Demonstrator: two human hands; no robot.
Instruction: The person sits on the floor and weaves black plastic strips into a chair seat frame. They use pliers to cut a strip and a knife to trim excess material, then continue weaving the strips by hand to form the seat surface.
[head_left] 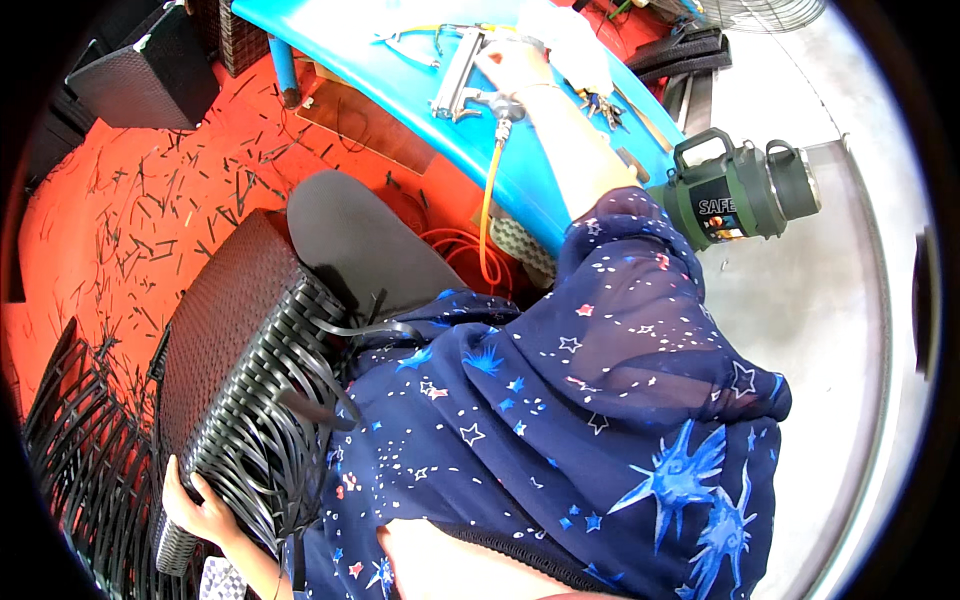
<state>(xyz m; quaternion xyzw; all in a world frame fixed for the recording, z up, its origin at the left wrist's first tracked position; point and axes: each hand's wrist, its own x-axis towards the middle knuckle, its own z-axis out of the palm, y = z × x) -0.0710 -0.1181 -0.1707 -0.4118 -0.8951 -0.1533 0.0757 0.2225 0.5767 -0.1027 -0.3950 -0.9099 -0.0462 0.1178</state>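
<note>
A dark brown woven rattan piece with loose black strips along one side leans against my body at the left. My left hand holds its lower edge, thumb and fingers apart around the weave. My right arm stretches far across to a blue table. There my right hand is closed around the handle of a silver air staple gun, which lies on the tabletop. An orange air hose runs down from the gun. Part of the grip is hidden by the hand.
A large green flask stands right of the table. Pliers and a white bag lie on the tabletop. Black strip scraps litter the red floor. More woven pieces sit at the left, and a dark seat is nearby.
</note>
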